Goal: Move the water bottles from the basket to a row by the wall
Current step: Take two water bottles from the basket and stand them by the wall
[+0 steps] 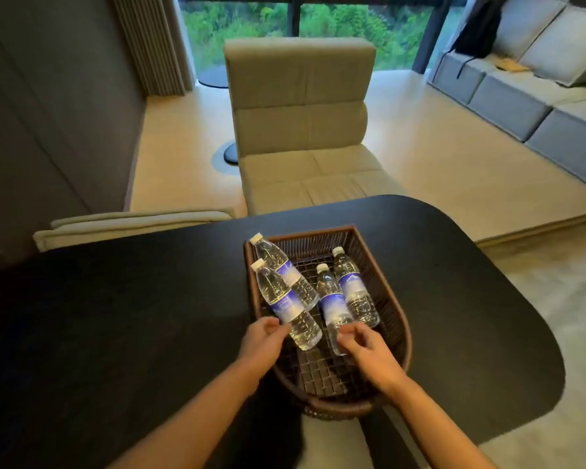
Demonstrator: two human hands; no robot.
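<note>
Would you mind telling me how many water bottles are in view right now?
4, all lying in the basket: far-left bottle, near-left bottle, middle bottle, right bottle. None seem hidden.

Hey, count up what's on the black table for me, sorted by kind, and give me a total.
Water bottles, all lying in the basket: 4 (far left, near left, middle, right)
Woven basket: 1
Total: 5
</note>
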